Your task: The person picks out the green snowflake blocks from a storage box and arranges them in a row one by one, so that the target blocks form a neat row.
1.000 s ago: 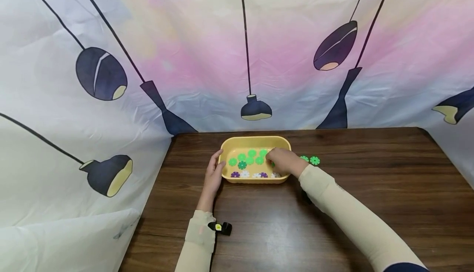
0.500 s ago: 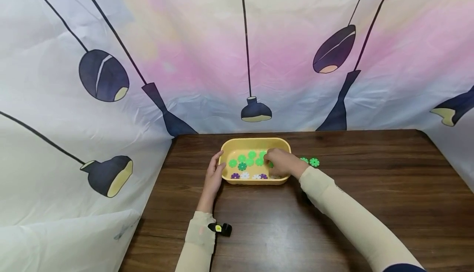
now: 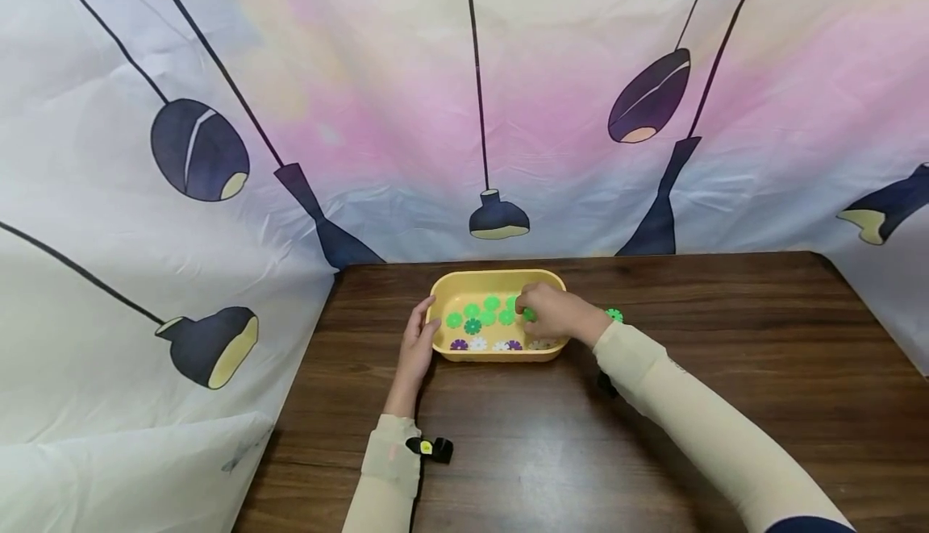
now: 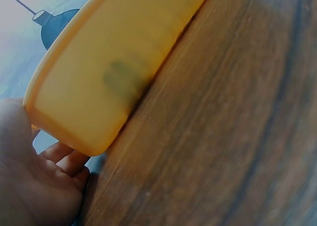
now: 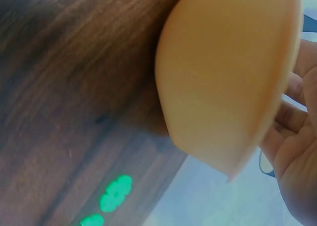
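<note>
A yellow plastic basin (image 3: 501,356) stands on the table, with several light green snowflake discs (image 3: 488,318) lying inside. One darker green disc (image 3: 472,326) lies just in front of them. Purple discs (image 3: 459,345) and white discs (image 3: 477,343) lie along the basin's near side. My left hand (image 3: 416,343) holds the basin's left end, thumb at the rim and fingers along the outside. Over the right part of the basin, my right hand (image 3: 551,311) reaches in with bent fingers. A green disc (image 3: 529,315) shows between its thumb and forefinger; whether they pinch it is unclear.
On the brown wooden table (image 3: 501,436), green discs (image 5: 116,193) lie outside the basin's right end; the right wrist partly hides them in the head view. A patterned cloth (image 3: 406,114) hangs behind the table's far edge.
My right hand has shifted slightly up and right within the basin, and its wrist now covers one of the green discs on the table. The left hand and basin stay in place.
</note>
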Tool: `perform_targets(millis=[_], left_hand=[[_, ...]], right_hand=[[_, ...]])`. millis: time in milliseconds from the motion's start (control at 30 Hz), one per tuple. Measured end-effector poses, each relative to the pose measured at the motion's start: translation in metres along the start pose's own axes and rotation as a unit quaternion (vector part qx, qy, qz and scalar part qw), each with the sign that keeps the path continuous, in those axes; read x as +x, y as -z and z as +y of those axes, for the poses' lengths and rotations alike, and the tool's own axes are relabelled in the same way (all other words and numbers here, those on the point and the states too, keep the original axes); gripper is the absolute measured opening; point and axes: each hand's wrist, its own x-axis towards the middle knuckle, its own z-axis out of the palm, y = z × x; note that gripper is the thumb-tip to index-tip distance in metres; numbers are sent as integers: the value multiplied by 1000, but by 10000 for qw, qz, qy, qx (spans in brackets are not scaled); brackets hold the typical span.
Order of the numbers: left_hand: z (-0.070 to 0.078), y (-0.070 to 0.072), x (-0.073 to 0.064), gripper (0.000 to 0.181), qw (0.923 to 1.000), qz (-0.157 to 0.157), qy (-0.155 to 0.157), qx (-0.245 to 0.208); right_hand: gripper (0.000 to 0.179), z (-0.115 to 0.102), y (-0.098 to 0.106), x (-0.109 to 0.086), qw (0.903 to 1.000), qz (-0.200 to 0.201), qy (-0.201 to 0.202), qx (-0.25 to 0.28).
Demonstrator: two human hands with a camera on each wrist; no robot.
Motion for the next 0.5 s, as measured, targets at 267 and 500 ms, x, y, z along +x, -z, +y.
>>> perform_targets(millis=[267,500], left_hand=[[0,1,-1,49,9999,-4,-136,23],[0,0,-2,49,9999,8,-117,12]], right_hand=[[22,1,13,-7,9998,98,139,-80],[23,8,23,-15,9998,168,-47,122]])
